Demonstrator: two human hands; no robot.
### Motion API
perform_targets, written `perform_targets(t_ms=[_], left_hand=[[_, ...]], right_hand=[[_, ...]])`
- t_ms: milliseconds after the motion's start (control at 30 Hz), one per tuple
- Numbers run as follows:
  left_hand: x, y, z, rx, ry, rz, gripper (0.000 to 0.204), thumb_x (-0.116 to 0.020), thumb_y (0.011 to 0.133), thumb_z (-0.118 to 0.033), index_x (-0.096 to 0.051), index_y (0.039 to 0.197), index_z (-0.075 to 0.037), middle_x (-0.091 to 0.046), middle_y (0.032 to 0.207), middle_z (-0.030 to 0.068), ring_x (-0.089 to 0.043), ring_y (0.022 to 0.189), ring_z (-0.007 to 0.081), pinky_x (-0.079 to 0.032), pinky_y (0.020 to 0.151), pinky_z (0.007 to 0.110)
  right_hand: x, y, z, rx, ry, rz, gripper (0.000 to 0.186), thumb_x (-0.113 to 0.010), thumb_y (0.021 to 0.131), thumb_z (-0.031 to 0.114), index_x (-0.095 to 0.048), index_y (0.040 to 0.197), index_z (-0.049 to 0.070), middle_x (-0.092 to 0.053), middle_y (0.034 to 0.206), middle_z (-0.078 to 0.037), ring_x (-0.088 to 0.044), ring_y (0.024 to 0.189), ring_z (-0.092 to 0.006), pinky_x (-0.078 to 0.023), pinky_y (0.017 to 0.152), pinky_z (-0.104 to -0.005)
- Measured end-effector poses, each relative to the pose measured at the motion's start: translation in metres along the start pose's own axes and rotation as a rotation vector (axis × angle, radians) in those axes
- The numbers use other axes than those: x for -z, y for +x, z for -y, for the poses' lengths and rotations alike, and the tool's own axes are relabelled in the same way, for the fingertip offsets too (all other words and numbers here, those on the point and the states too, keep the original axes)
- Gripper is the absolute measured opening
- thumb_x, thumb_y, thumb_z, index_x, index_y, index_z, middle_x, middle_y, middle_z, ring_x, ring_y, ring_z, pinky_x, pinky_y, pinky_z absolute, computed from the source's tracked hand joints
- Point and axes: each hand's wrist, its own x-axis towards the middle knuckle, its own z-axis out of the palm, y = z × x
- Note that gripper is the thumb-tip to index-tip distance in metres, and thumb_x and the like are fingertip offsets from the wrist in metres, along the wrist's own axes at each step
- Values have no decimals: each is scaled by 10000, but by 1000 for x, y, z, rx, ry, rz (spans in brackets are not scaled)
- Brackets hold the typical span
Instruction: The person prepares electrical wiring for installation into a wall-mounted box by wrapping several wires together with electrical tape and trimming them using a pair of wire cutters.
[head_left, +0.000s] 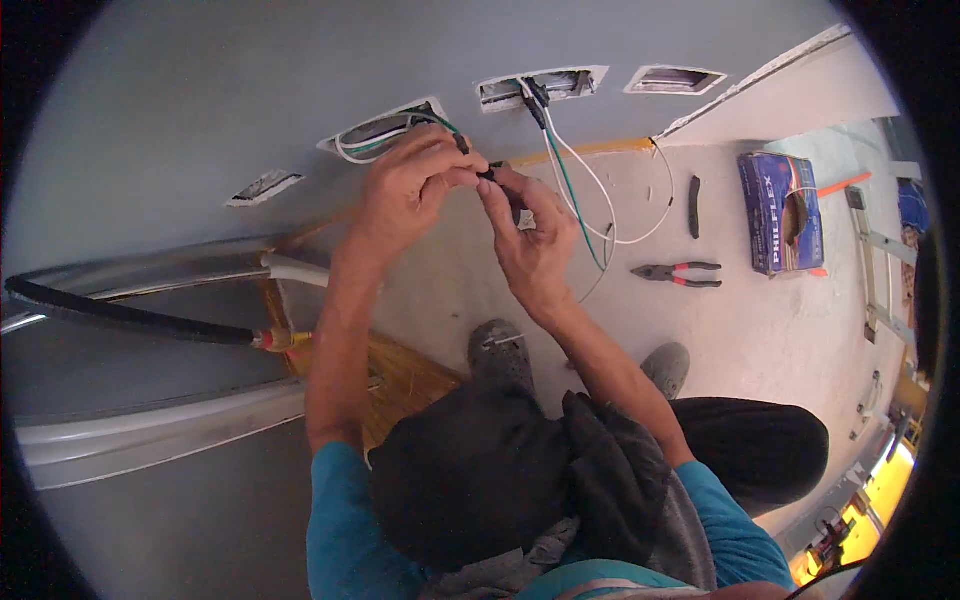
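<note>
Head view: both hands' fingers pinching a black wire.

Wires hanging from wall openings — pliers on floor, box right of them

One view only: head cam, the left of a side-by-side pair, fisheye, upright, not mirrored. It looks steeply down along a grey wall onto the concrete floor. The wall fills the upper left and the floor the right; straight edges bow toward the black circular rim. Both forearms enter from the lower edge, and the left hand and right hand sit close to the lens just above centre, near the wall cutouts. Own knees and shoes are visible below. Pliers and a blue box are farther out on the right. No second view, so no overlap.
</note>
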Motion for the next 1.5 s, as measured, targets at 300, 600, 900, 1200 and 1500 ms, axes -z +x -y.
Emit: perform_targets(t_ms=[300, 600, 900, 1200, 1500], left_hand=[[-3, -1, 1, -13, 24, -26, 163, -717, 838, 26, -753, 978, -51, -677, 922, 93, -654, 849, 239, -533, 747, 336], [-2, 2, -4, 37, -43, 17, 216, -689, 766, 103, -702, 952, -8, -643, 912, 113, -641, 893, 275, -531, 767, 383], [-1, 3, -2, -63, 34, 34, 143, -685, 822, 48, -688, 960, 6, -648, 931, 128, -632, 917, 322, -515, 824, 418], [1, 0, -2, -6, 13, 29, 132, -701, 842, 30, -678, 969, 0, -646, 937, 129, -635, 874, 318, -521, 763, 398], [2, 1, -8, 204, -87, 84, 381, -716, 866, -19, -648, 1235, -82, -696, 920, 45, -656, 801, 165, -535, 765, 314]], right_hand=[[3, 2, -2, 88, -92, 24, 145, -799, 843, 121, -738, 972, 91, -683, 774, -58, -608, 622, -212, -457, 634, -352], [7, 5, -3, 135, -138, 93, 210, -777, 827, 68, -729, 1026, 115, -702, 863, -51, -622, 655, -225, -468, 653, -362], [8, 11, -19, 252, -236, 102, 268, -728, 853, 44, -707, 1113, 107, -693, 1041, -145, -686, 871, -308, -537, 760, -417], [10, 13, -9, 173, -284, 168, 355, -669, 904, 16, -648, 1249, 94, -688, 1122, -185, -679, 949, -358, -561, 743, -408], [3, 8, -11, -13, 246, 58, 308, -670, 900, -58, -677, 1186, 58, -702, 1161, -98, -676, 963, -178, -541, 804, -291]])
